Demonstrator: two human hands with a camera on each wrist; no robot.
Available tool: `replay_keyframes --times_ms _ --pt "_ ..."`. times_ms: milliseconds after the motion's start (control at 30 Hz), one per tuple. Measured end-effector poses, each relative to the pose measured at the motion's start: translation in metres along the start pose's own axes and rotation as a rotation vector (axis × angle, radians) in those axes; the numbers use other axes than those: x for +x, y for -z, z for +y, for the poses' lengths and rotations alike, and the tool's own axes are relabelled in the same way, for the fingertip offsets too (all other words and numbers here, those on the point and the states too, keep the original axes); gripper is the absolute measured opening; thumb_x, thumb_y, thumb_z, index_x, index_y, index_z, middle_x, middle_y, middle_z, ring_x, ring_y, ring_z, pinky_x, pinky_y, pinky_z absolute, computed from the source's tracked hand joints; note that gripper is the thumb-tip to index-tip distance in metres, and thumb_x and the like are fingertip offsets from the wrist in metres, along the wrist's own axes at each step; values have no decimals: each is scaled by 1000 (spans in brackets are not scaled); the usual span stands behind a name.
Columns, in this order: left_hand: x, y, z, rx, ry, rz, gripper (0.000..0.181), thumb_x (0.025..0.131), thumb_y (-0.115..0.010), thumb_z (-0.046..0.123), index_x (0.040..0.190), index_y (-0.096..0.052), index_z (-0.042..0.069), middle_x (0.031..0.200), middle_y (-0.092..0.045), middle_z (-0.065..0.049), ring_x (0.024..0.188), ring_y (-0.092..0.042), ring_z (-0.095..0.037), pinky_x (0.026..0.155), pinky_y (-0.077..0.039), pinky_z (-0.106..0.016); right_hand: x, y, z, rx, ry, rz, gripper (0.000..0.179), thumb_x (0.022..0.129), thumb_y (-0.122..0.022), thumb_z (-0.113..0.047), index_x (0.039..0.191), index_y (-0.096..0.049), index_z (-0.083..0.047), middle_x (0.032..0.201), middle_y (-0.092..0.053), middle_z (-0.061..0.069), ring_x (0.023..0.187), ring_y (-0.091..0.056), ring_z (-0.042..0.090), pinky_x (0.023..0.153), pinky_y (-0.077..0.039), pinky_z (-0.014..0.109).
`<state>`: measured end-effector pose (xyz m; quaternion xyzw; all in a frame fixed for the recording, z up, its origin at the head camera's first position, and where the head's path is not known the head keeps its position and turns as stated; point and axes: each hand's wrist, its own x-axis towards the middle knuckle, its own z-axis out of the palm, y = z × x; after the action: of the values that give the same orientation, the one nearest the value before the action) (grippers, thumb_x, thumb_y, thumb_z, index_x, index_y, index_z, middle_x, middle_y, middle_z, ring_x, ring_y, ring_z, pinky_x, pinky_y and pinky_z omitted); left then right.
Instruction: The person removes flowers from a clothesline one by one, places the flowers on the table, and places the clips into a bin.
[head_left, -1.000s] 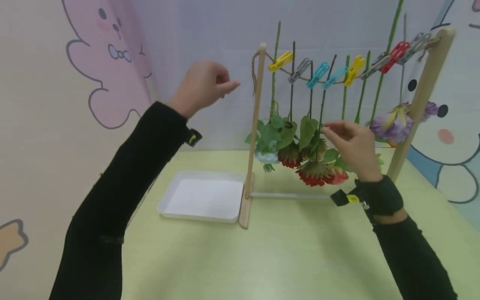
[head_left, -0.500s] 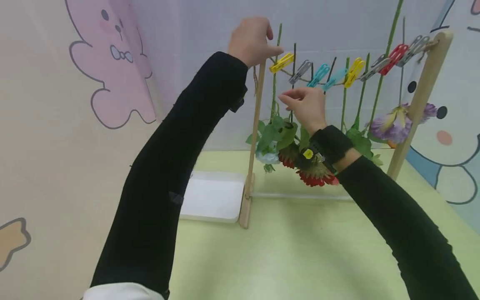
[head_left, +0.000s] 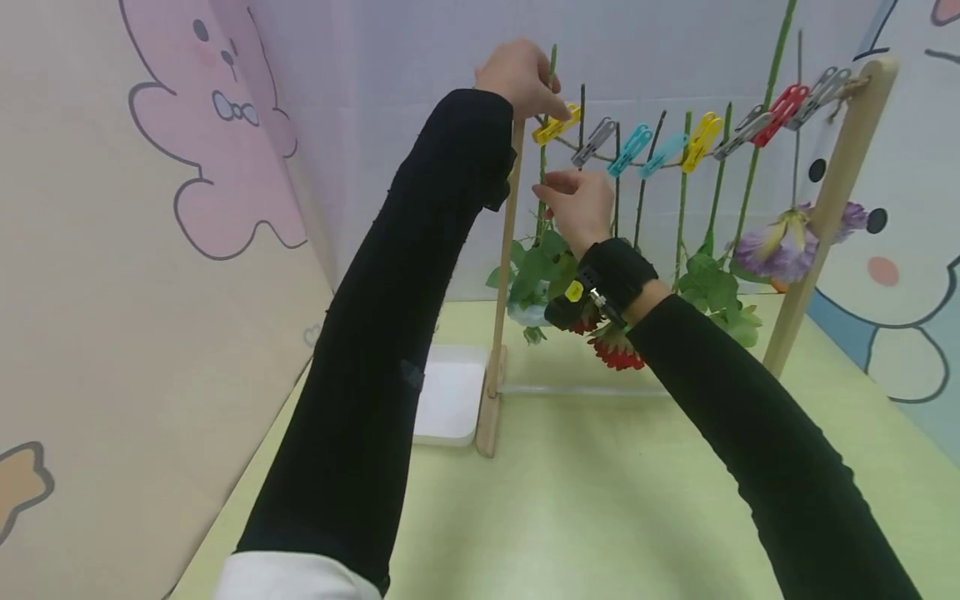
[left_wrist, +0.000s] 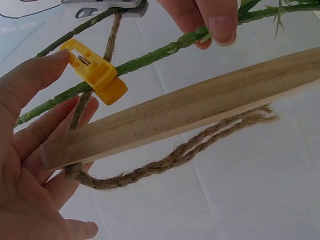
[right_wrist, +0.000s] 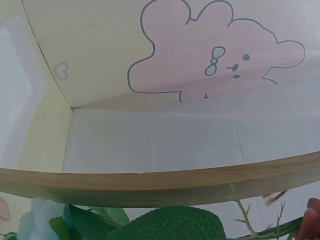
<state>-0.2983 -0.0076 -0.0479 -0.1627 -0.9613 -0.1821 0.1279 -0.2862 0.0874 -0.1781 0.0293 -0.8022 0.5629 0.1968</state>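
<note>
My left hand (head_left: pixel 521 79) is at the top of the left wooden post (head_left: pixel 506 267), its thumb touching a yellow clothespin (left_wrist: pixel 95 72) in the left wrist view. Its other fingers lie spread behind the post and the green stem. The clothespin clips that stem (left_wrist: pixel 155 55) to a twine line. Lower on the same stem, my right hand (head_left: pixel 581 208) pinches it between thumb and finger. A pale blue flower (right_wrist: pixel 40 220) with green leaves (right_wrist: pixel 175 222) hangs head-down below; the right wrist view shows only a bit of the right fingertips.
Several more flowers hang head-down along the line, from grey, blue, yellow and red clothespins (head_left: pixel 780 115). Red blooms (head_left: pixel 617 350) are partly behind the right wrist. A white tray (head_left: pixel 450 400) lies left of the rack. At right stands another post (head_left: pixel 832 217).
My left hand has moved right and up to the leftmost yellow clothespin. The right hand has travelled left and up from the middle flowers and now pinches the leftmost stem.
</note>
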Motion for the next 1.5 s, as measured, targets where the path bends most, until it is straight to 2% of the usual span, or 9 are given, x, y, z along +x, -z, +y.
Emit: replay_keyframes --times_ms 100,300,467,600,700,867,1167,1367,1500 --pt "0 0 3 -14 9 -21 31 84 -63 41 107 -66 22 79 -50 14 112 -49 -11 117 -3 -38 0 -2 2 8 -7 13 33 88 -61 -24 117 -64 -9 114 -65 10 54 -54 2 55 -41 16" --pt "0 -4 9 -77 -8 -47 35 85 -62 37 114 -65 19 119 -59 5 116 -49 -12 105 -31 -24 -1 -2 7 37 12 45 33 88 -61 -28 115 -65 -10 110 -66 10 55 -53 2 58 -39 18" --pt "2 -8 9 -221 -12 -70 33 84 -65 31 113 -66 14 126 -56 1 117 -49 -14 97 -39 -19 -1 -2 10 124 23 74 30 87 -62 -27 110 -67 -9 102 -67 8 53 -52 4 54 -37 19" --pt "4 -10 7 -183 -3 -60 30 85 -62 35 109 -67 18 115 -60 6 116 -48 -11 113 -19 -33 -2 -2 10 139 32 78 29 87 -62 -26 109 -68 -9 98 -67 6 53 -52 5 53 -36 19" --pt "5 -12 6 -133 5 -31 27 86 -59 39 106 -68 23 94 -59 12 109 -49 -7 115 -6 -42 -3 -1 10 141 33 78 28 87 -62 -26 109 -68 -9 97 -67 5 53 -52 5 54 -37 19" --pt "6 -15 4 -175 20 31 21 89 -55 40 99 -66 25 76 -50 14 93 -48 -5 112 -11 -36 -2 0 9 119 27 76 27 87 -63 -26 108 -69 -9 97 -69 5 55 -53 5 52 -35 19" --pt "0 -18 3 -444 66 152 25 90 -55 37 109 -67 25 117 -61 10 122 -44 -2 114 -3 -34 -5 -2 14 65 38 20 25 91 -57 -19 111 -67 -8 104 -67 12 60 -51 5 53 -32 20" --pt "-1 -13 8 -671 99 199 23 88 -60 33 106 -68 21 113 -62 9 114 -45 -1 114 -3 -32 -9 -1 22 39 99 29 22 91 -56 -16 104 -70 -4 75 -62 0 59 -47 6 62 -33 24" --pt "-7 -5 10 -801 18 224 24 88 -61 25 110 -66 14 113 -62 4 110 -48 -3 109 -16 -20 -13 3 26 68 124 6 24 91 -57 -18 106 -69 -3 83 -66 2 65 -49 4 63 -36 22"
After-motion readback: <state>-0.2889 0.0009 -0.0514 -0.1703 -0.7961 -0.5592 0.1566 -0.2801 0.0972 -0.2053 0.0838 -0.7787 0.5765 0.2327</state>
